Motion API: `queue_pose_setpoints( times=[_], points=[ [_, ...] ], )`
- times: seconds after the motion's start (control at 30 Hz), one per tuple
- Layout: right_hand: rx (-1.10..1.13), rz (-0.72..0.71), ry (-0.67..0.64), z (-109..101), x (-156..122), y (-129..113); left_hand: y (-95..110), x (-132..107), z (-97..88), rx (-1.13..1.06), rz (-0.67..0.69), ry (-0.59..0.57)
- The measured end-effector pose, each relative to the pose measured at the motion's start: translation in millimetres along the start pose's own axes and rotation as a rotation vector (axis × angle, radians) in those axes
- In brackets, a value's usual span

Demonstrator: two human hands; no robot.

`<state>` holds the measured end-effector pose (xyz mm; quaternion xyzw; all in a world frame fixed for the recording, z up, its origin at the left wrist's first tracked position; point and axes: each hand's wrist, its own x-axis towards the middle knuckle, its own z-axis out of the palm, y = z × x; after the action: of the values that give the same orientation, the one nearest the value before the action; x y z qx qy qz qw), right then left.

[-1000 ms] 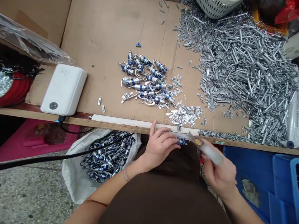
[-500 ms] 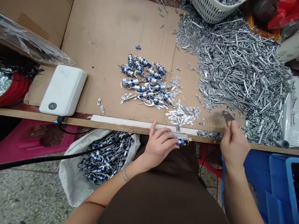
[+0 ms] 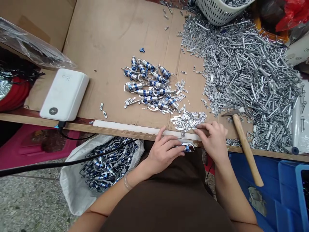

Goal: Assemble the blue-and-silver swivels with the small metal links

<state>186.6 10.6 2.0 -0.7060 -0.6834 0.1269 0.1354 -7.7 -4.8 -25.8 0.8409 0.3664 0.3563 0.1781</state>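
My left hand [image 3: 165, 151] is closed over a blue-and-silver cylindrical part with a curved hook [image 3: 188, 147], pressed against the front edge of the table; the hand covers most of it. Thumb and forefinger of my right hand [image 3: 213, 140] pinch at the near right side of a loose heap of small holed metal plates [image 3: 184, 120], where a plate's end shows at the fingertips. To the right of that hand lies a hammer [image 3: 243, 141], its head on the table and its wooden handle sticking out past the edge. Several finished-looking blue-and-silver hooked parts [image 3: 149, 82] are grouped behind the plates.
A large mound of metal pins [image 3: 251, 71] covers the right of the cardboard-topped table [image 3: 108, 38]. A white basket [image 3: 217, 14] stands behind it. At left is a white power bank [image 3: 64, 95] with a cable. Below are a sack of hooked parts [image 3: 70, 174] and a blue crate [image 3: 272, 193].
My right hand has let go of the hammer, which now lies on the table edge, and has moved left to the small plates. My left hand stays on the hooked part.
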Motion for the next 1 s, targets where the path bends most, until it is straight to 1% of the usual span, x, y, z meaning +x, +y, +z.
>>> queue_pose_setpoints(
  times=[0.1, 0.17, 0.27, 0.33, 0.43, 0.5, 0.57, 0.67, 0.77, 0.83, 0.9, 1.0],
  points=[
    [-0.082, -0.031, -0.051, 0.6, 5.7, -0.4, 0.5, 1.3, -2.6, 0.001, -0.001, 0.004],
    [-0.072, -0.060, -0.070, -2.8, 6.5, 0.5, 1.0, 2.0, -3.7, -0.001, -0.007, 0.010],
    [0.114, -0.101, -0.043, -12.0, -1.6, -3.4, 1.8, 2.8, -4.7, 0.001, -0.018, 0.020],
    [0.224, -0.158, -0.051, -17.7, -12.1, -9.3, 2.3, 3.5, -5.4, -0.002, -0.028, 0.029],
    [0.270, -0.308, -0.161, -21.5, -27.9, -17.3, 3.0, 4.9, -6.9, -0.010, -0.036, 0.029],
    [0.302, -0.396, -0.211, -20.5, -34.4, -17.9, 3.7, 5.8, -8.0, -0.018, -0.028, 0.010],
    [0.364, -0.407, -0.211, -17.6, -37.4, -14.0, 4.5, 6.3, -9.2, -0.034, -0.036, -0.008],
    [0.432, -0.300, -0.149, -10.9, -39.7, -5.4, 5.9, 6.7, -11.3, -0.071, -0.111, 0.011],
    [0.354, -0.240, -0.053, -3.7, -44.5, -3.7, 7.8, 8.1, -13.3, -0.126, -0.214, 0.044],
    [0.281, -0.251, 0.034, -0.1, -49.2, -7.8, 9.7, 9.9, -14.2, -0.160, -0.274, 0.038],
    [0.218, -0.299, 0.125, 2.6, -53.5, -13.3, 12.1, 11.9, -14.7, -0.183, -0.318, 0.008],
    [0.146, -0.381, 0.186, 7.3, -57.2, -18.7, 15.4, 14.1, -14.9, -0.198, -0.346, -0.047]
  ],
)
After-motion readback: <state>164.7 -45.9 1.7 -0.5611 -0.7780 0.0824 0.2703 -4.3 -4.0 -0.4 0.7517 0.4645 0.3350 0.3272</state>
